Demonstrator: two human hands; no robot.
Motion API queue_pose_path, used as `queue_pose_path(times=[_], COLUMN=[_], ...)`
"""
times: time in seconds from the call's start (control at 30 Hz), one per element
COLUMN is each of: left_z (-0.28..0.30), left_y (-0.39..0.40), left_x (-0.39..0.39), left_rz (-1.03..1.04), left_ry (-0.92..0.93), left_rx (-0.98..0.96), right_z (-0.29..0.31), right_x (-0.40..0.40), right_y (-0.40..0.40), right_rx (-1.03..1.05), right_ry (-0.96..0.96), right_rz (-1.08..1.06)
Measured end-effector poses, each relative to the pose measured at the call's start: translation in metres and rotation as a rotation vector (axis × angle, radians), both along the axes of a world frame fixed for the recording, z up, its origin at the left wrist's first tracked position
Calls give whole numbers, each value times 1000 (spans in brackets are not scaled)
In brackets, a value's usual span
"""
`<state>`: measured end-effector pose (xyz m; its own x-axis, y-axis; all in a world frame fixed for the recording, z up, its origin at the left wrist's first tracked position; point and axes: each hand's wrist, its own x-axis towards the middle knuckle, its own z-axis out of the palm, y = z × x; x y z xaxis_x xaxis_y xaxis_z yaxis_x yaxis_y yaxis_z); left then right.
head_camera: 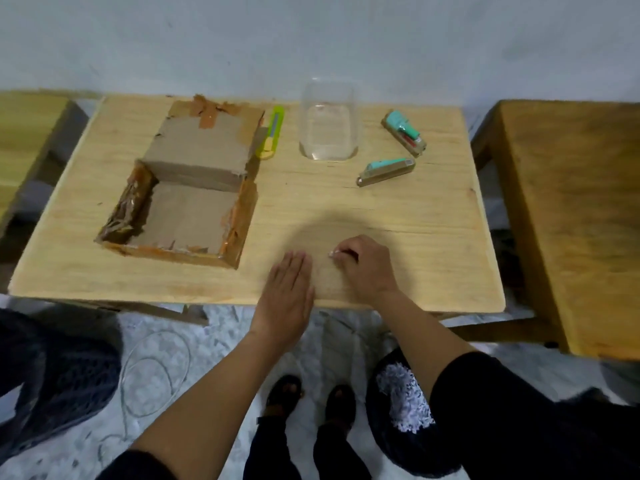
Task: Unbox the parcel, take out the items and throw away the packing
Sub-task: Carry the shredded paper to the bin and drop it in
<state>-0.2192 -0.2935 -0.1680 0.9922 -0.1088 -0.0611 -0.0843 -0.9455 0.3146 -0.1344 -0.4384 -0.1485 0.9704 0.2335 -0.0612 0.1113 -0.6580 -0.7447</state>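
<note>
Left hand [289,289] flat on table [415,237], right hand [363,268] curled, pinching small white scrap [331,253].

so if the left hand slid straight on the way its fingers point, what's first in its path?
The flat left hand points away across the bare wooden table, slightly right. The way looks free until probably the clear plastic container at the back; depth is uncertain.
</note>
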Motion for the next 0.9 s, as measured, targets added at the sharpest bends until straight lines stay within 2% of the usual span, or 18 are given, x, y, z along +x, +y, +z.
queue_pose_path(times=[0.17, 0.3, 0.5, 0.77, 0.9], left_z=[7, 13, -7, -11, -11], left_y=[-43, -87, -113, -113, -113], left_x=[25, 36, 28, 26, 25], left_rz=[-211, -406, -496, -484, -475], left_ry=[10, 46, 61, 22, 26], left_rx=[-30, -72, 24, 36, 28], right_z=[12, 10, -1, -31, -34], right_x=[-35, -75, -138, -188, -199], right_y=[-50, -84, -121, -157, -170], right_rx=[62, 31, 115, -155, -360], right_ry=[53, 92, 137, 350, 552], right_rz=[-418, -638, -942, -954, -731])
